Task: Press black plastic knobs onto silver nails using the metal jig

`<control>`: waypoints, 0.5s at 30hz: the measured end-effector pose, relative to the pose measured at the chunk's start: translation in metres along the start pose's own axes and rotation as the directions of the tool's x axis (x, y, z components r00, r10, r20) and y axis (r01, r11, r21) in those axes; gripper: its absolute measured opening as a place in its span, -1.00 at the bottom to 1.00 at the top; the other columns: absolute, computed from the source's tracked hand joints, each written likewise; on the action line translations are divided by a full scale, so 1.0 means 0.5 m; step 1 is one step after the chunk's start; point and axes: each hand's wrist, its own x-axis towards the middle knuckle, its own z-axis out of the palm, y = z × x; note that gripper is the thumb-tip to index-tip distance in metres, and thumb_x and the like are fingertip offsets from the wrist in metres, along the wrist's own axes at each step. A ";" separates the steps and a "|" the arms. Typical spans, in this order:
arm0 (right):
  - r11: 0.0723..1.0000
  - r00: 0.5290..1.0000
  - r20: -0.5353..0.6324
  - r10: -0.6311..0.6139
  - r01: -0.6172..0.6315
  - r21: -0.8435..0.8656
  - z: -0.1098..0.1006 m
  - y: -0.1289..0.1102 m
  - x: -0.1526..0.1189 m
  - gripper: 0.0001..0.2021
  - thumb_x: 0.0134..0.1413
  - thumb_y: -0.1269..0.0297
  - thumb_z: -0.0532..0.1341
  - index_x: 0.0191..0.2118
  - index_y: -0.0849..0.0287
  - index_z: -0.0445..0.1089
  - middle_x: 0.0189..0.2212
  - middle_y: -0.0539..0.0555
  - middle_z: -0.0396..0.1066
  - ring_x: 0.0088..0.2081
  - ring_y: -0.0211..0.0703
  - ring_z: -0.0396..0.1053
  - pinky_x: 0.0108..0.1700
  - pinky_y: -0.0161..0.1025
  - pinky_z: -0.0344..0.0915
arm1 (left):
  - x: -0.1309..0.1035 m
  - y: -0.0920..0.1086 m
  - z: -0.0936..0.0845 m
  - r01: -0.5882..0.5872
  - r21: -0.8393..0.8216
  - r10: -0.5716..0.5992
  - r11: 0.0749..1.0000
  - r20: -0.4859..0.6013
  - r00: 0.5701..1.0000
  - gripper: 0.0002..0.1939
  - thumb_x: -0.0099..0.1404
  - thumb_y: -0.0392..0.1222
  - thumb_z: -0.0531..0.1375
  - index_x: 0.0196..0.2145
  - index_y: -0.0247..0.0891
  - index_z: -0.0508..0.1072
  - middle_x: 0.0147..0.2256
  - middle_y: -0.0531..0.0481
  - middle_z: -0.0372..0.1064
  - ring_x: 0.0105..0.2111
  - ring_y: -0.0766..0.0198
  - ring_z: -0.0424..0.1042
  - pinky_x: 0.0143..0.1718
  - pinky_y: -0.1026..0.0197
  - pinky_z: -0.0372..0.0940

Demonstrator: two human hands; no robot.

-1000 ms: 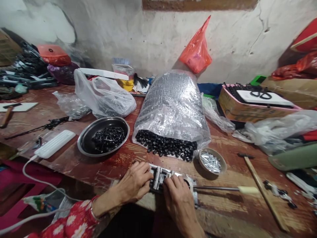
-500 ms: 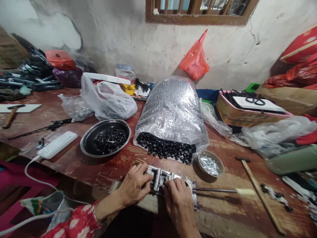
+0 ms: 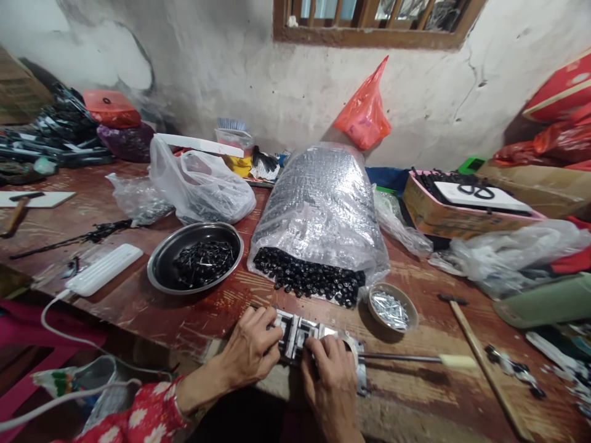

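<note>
A metal clamping fixture (image 3: 292,337) with silver bars and dark slots lies at the table's front edge. My left hand (image 3: 255,346) is closed at its left end, thumb and fingers drawn together; anything pinched there is hidden. Over the fixture's middle and right, my right hand (image 3: 331,378) bends its fingers down onto it, and their tips are partly out of sight. From the fixture's right side extends a thin metal rod with a pale handle (image 3: 457,362). Just behind it, small round black parts (image 3: 314,277) spill from a large clear bubble-wrap bag (image 3: 323,197).
A steel bowl (image 3: 154,274) of black parts with pins stands left, near a white power strip (image 3: 105,269). To the right are a small bowl (image 3: 414,314) of silver pins and a long-handled hammer (image 3: 484,363). Plastic bags (image 3: 207,191) and a cardboard box (image 3: 434,212) sit farther back.
Both hands stay at the fixture, with only a slight shift of the right hand to the left. The view has moved a little; the objects on the table look unchanged.
</note>
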 end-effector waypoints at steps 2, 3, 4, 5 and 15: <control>1.000 1.000 0.009 -0.006 0.006 0.028 -0.009 0.002 0.003 -0.91 0.34 0.35 0.15 -0.18 0.05 0.40 -0.34 0.04 0.36 -0.27 -0.03 0.30 -0.24 -0.12 0.09 | 0.000 -0.009 -0.007 -0.023 -0.033 0.024 0.999 0.017 1.000 -0.95 0.25 -0.33 0.17 -0.36 -0.23 0.41 -0.23 -0.06 0.29 -0.24 0.15 0.25 -0.22 0.07 0.07; 0.998 1.000 0.016 -0.009 0.008 0.059 -0.014 0.004 0.005 -0.91 0.35 0.34 0.15 -0.18 0.05 0.40 -0.34 0.04 0.37 -0.27 -0.03 0.32 -0.24 -0.12 0.12 | 0.001 -0.015 -0.012 -0.019 -0.068 0.021 0.997 0.025 0.999 -0.94 0.26 -0.33 0.17 -0.35 -0.22 0.44 -0.23 -0.06 0.29 -0.24 0.15 0.26 -0.22 0.08 0.08; 0.995 1.000 0.020 -0.013 0.011 0.102 -0.021 0.006 0.009 -0.91 0.37 0.32 0.15 -0.18 0.04 0.40 -0.33 0.04 0.39 -0.27 -0.04 0.34 -0.25 -0.13 0.14 | 0.003 -0.020 -0.017 -0.006 -0.113 0.011 0.994 0.037 0.999 -0.92 0.26 -0.32 0.18 -0.32 -0.21 0.46 -0.23 -0.05 0.29 -0.24 0.17 0.28 -0.21 0.09 0.10; 0.988 1.000 0.027 -0.014 0.010 0.155 -0.027 0.009 0.013 -0.90 0.38 0.30 0.14 -0.17 0.03 0.41 -0.32 0.04 0.40 -0.27 -0.05 0.36 -0.25 -0.14 0.18 | 0.006 -0.025 -0.023 0.009 -0.166 0.000 0.986 0.054 0.999 -0.90 0.27 -0.32 0.19 -0.28 -0.19 0.49 -0.23 -0.04 0.30 -0.24 0.18 0.30 -0.20 0.10 0.12; 0.980 0.992 0.105 0.072 -0.090 0.178 -0.023 0.074 0.173 -0.88 0.41 0.25 0.14 -0.14 0.07 0.43 -0.26 0.03 0.47 -0.31 -0.18 0.44 -0.27 -0.25 0.25 | 0.144 -0.082 -0.016 0.225 -0.143 -0.239 0.964 -0.086 0.967 -0.84 0.40 -0.26 0.19 -0.08 -0.19 0.49 -0.19 -0.02 0.47 -0.23 0.22 0.49 -0.15 0.19 0.33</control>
